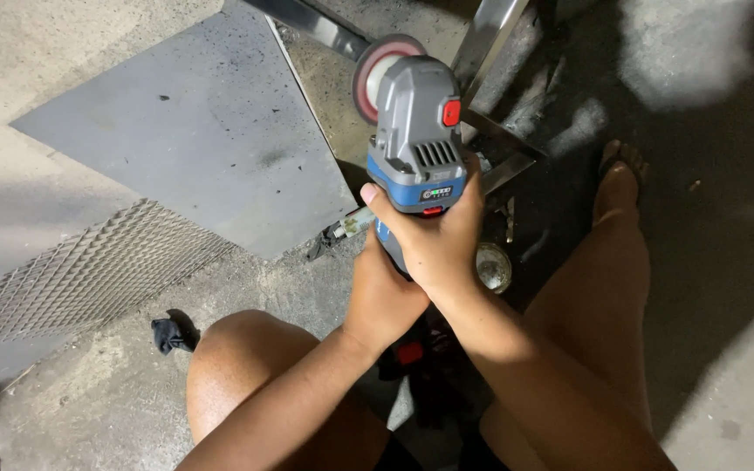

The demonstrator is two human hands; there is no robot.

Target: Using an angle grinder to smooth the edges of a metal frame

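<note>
Both left hand (383,301) and right hand (434,240) clamped around cordless angle grinder (416,144), flap disc (379,74) just beyond knuckles, likely kicking back if snagged on steel frame (490,139).

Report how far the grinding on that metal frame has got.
Done: the angle grinder is picked up, gripped by both the left hand and right hand. In hand: its disc hangs over the metal frame, contact not discernible. Left: no sparks or fresh ground marks visible; the flat steel sheet and mesh panel lie untouched.
</note>
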